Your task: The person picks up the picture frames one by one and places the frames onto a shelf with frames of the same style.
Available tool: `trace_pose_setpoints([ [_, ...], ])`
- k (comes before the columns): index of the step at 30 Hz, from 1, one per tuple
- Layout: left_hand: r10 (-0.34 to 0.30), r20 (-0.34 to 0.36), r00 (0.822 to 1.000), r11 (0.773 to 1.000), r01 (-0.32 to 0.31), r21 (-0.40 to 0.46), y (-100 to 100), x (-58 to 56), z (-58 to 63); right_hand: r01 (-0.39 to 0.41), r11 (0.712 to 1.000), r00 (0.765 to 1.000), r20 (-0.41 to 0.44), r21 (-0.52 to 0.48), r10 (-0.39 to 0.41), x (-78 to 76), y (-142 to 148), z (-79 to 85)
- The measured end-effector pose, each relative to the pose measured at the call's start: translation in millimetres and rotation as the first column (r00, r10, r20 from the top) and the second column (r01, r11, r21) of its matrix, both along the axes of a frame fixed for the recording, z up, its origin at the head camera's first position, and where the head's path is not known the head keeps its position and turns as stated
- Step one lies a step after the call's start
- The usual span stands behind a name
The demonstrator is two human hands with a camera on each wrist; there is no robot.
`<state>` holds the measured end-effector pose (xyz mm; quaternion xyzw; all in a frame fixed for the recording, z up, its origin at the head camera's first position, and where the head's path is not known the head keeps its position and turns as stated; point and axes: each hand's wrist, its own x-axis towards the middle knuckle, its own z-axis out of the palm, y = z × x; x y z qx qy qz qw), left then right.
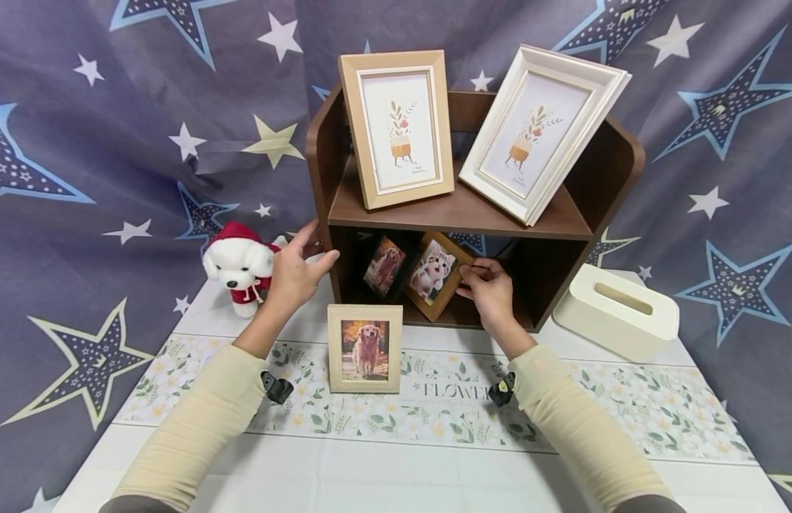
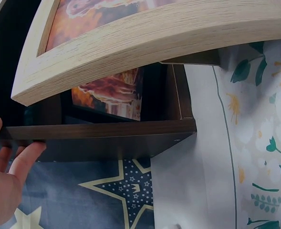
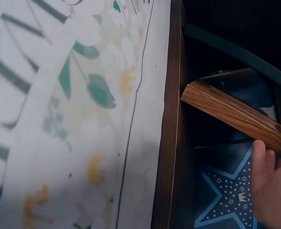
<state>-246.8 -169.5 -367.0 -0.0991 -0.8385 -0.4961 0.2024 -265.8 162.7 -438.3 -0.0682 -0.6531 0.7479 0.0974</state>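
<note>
A brown wooden shelf stands at the back of the table. My left hand holds the front edge of its left side panel, fingers on the outside and thumb at the front. In the lower compartment, my right hand pinches the right edge of a brown photo frame with a kitten picture. That frame leans tilted beside a dark photo frame with a dog picture. Light wood grain shows on a beige photo frame standing in front of the shelf, large in the left wrist view.
Two larger frames, one tan and one white, lean on the upper shelf. A plush dog in a red hood sits left. To the right stands a cream tissue box. A floral runner crosses the white table.
</note>
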Motion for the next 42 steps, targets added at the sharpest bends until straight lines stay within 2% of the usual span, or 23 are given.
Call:
trace_pose_setpoints([
  [15, 0.004, -0.006, 1.0, 1.0, -0.005, -0.017, 0, -1.3, -1.5, -0.036, 0.999, 0.999, 0.022, 0.026, 0.036, 5.3, 13, 1.3],
  [32, -0.005, -0.027, 1.0, 1.0, 0.004, -0.023, 0, -1.1, -0.2, -0.122, 0.991, 0.993, 0.007, 0.061, 0.121, 30.2, 14, 3.6],
  [42, 0.0, -0.021, 1.0, 1.0, 0.0, -0.018, 0, -0.5, -1.2, -0.181, 0.982, 0.983, 0.032, 0.043, 0.18, 44.2, 4, -2.8],
])
